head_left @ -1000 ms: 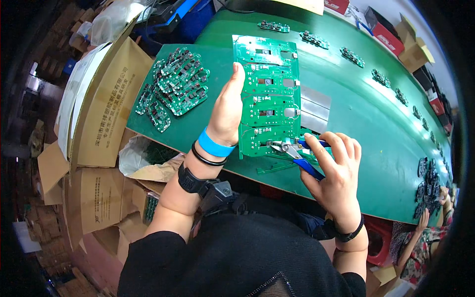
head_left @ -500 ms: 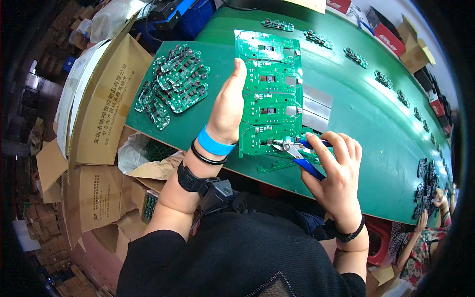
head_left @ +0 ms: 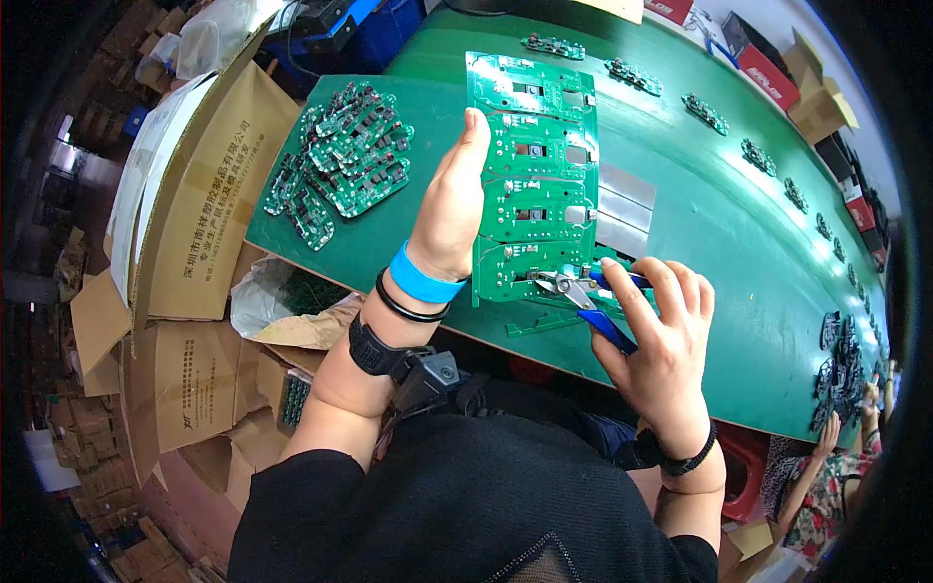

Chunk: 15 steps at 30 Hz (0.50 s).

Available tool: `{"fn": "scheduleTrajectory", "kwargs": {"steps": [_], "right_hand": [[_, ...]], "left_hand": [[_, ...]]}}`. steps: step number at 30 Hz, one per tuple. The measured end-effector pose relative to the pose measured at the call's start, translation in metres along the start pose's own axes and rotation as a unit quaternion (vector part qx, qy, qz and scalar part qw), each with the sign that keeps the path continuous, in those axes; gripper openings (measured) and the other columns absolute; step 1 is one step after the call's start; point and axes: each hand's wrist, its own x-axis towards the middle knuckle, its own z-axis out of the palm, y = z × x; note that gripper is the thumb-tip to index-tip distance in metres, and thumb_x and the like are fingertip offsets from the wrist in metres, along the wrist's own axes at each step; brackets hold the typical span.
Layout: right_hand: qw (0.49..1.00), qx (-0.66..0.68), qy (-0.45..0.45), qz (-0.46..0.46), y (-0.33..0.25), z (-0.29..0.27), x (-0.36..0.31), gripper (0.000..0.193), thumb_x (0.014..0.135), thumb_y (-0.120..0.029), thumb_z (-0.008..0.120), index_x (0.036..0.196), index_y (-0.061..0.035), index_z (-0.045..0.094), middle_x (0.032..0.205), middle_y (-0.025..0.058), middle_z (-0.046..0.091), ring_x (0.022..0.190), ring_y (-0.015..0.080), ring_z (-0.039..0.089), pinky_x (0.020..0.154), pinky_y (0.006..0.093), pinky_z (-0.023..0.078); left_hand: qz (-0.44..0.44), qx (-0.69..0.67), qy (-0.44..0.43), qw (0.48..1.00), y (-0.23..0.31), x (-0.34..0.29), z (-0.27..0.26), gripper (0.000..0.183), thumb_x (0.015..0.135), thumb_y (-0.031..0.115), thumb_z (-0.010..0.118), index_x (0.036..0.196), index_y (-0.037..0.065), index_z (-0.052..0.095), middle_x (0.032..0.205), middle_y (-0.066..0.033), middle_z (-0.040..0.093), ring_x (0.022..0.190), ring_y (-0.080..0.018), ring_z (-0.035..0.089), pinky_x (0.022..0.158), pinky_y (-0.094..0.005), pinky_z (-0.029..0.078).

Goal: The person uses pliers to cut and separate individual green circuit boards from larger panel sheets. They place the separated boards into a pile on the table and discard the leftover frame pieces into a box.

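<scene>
My left hand grips the left edge of a green circuit board panel, its thumb lying along the edge and the other fingers hidden behind. The panel is a column of several joined boards, held tilted over the table. In my right hand is a pair of blue-handled cutting pliers, with fingers and thumb around the handles. The plier jaws point left and lie over the lowest board, near its middle; whether they touch it I cannot tell. Thin green board strips lie on the table below the panel.
A heap of separate circuit boards lies at the left on the green table. A silver metal plate is behind the panel. Single boards line the far belt. An open cardboard box stands at left; another person's hand is at far right.
The panel and my left hand have shifted slightly up and to the right. The pliers stay over the lowest board with almost no movement.
</scene>
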Motion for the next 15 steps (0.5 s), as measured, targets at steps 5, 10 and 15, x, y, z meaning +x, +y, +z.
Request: {"fn": "scheduleTrajectory", "kwargs": {"steps": [5, 10, 15], "right_hand": [[1.0, 0.022, 0.0, 0.007, 0.0017, 0.0002, 0.0005, 0.062, 0.062, -0.02, 0.075, 0.12, -0.0108, 0.059, 0.109, 0.0116, 0.054, 0.104, 0.0309, 0.051, 0.091, 0.0454, 0.035], [1.0, 0.028, 0.004, 0.008, 0.0021, 0.0009, 0.0034, 0.059, 0.062, -0.017, 0.075, 0.119, -0.0098, 0.06, 0.108, 0.0113, 0.054, 0.104, 0.031, 0.052, 0.092, 0.0445, 0.036], [0.999, 0.033, 0.015, 0.017, -0.0002, 0.0013, 0.0036, 0.057, 0.061, -0.013, 0.074, 0.117, -0.0087, 0.062, 0.108, 0.0102, 0.056, 0.102, 0.0303, 0.053, 0.092, 0.0432, 0.038]], "left_hand": [[-0.009, -0.012, 0.0, 1.0, 0.0017, -0.0005, -0.0014, 0.055, 0.103, 0.047, 0.03, 0.136, 0.005, 0.043, 0.123, -0.0108, 0.059, 0.104, -0.0214, 0.064, 0.087, -0.0375, 0.056], [-0.019, 0.025, 0.001, 1.0, 0.0021, 0.0042, -0.0084, 0.069, 0.099, 0.059, 0.021, 0.14, 0.007, 0.04, 0.134, -0.0161, 0.053, 0.114, -0.0324, 0.058, 0.095, -0.049, 0.05], [-0.005, 0.043, 0.001, 0.999, 0.002, 0.0035, -0.0076, 0.069, 0.099, 0.058, 0.021, 0.14, 0.007, 0.04, 0.134, -0.016, 0.053, 0.114, -0.0322, 0.058, 0.094, -0.0488, 0.05]]}}
